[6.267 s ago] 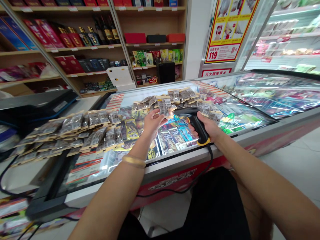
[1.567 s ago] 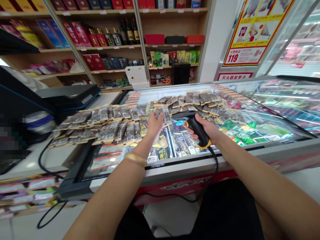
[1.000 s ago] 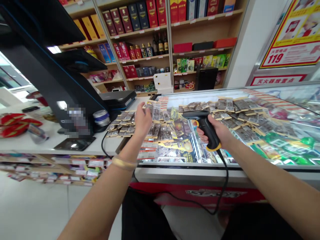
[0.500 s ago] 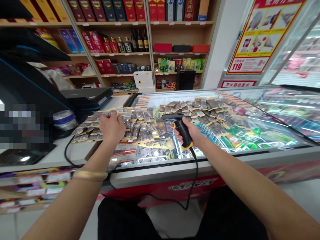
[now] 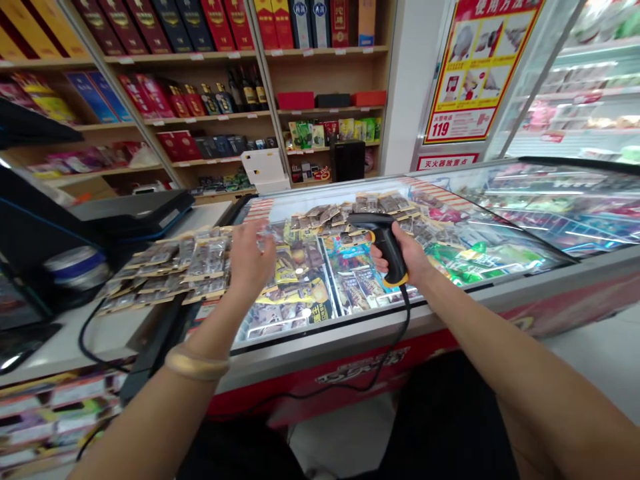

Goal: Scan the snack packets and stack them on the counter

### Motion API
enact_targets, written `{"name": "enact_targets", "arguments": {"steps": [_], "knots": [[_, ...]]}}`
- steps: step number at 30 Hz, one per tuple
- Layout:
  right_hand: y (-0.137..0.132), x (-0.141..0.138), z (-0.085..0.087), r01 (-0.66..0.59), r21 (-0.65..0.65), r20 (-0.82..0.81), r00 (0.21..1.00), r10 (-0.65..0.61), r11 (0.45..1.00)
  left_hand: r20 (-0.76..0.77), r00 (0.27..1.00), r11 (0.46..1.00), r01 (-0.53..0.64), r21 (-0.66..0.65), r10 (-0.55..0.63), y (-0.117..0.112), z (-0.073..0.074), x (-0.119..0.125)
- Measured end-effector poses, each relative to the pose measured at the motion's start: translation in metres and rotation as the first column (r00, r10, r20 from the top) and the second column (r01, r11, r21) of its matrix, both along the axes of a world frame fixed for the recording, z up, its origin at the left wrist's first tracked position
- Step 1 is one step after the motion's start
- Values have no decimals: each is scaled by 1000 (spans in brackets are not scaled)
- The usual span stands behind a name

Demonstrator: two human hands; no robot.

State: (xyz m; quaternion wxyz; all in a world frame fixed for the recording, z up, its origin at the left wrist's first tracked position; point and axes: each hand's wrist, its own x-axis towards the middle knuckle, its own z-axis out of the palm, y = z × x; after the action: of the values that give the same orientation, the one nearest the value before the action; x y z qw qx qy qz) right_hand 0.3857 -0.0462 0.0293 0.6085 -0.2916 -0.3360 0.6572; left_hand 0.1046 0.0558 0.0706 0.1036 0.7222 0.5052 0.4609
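My right hand (image 5: 407, 257) grips the black and yellow barcode scanner (image 5: 384, 241), held above the glass lid of the chest freezer (image 5: 350, 333); its cable hangs down over the freezer's front. My left hand (image 5: 249, 261) hovers open, back towards me, fingers spread, with nothing in it. It is just right of the left pile of small snack packets (image 5: 170, 270) and reaches towards the far pile of snack packets (image 5: 350, 210) on the lid. A gold bangle (image 5: 196, 363) is on my left wrist.
A black checkout terminal (image 5: 60, 220) stands on the white counter (image 5: 75, 340) at the left. Wooden shelves (image 5: 320, 73) of boxed goods and bottles fill the back wall. A red and yellow poster (image 5: 475, 67) hangs at the right, beside a lit chiller (image 5: 575, 87).
My left hand has laid its packet on the left pile, come off it empty and swung right towards the far pile. The scanner stays in my right hand.
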Motion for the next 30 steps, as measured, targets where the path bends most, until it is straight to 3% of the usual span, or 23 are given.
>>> {"name": "enact_targets", "arguments": {"steps": [1, 3, 7, 9, 11, 17, 23, 28, 30], "knots": [[-4, 10, -2, 34, 7, 3, 999, -34, 999, 47, 992, 985, 125, -118, -121, -3, -5, 17], [-11, 25, -6, 88, 24, 10, 996, -89, 996, 206, 947, 879, 307, -365, -246, -8, -16, 52], [-17, 35, -9, 143, 31, 11, 990, -143, 989, 394, 907, 686, 382, -619, -149, -8, -32, 108], [-17, 33, -9, 160, 12, 0, 987, -160, 987, 460, 885, 623, 398, -673, -69, -4, -35, 124], [-16, 31, -8, 169, -4, -7, 986, -169, 986, 506, 862, 595, 409, -692, -4, 1, -35, 134], [-16, 32, -9, 168, -5, 17, 986, -168, 986, 618, 781, 546, 479, -687, 93, 7, -35, 144], [-17, 30, -8, 145, 8, 35, 989, -145, 989, 683, 695, 391, 578, -716, 223, 2, -27, 129], [-18, 29, -7, 166, 6, 26, 986, -166, 986, 741, 639, 266, 692, -671, 206, 0, -24, 119], [-18, 30, -8, 157, 15, 32, 987, -158, 987, 744, 637, 258, 698, -668, 203, -1, -24, 123]]}}
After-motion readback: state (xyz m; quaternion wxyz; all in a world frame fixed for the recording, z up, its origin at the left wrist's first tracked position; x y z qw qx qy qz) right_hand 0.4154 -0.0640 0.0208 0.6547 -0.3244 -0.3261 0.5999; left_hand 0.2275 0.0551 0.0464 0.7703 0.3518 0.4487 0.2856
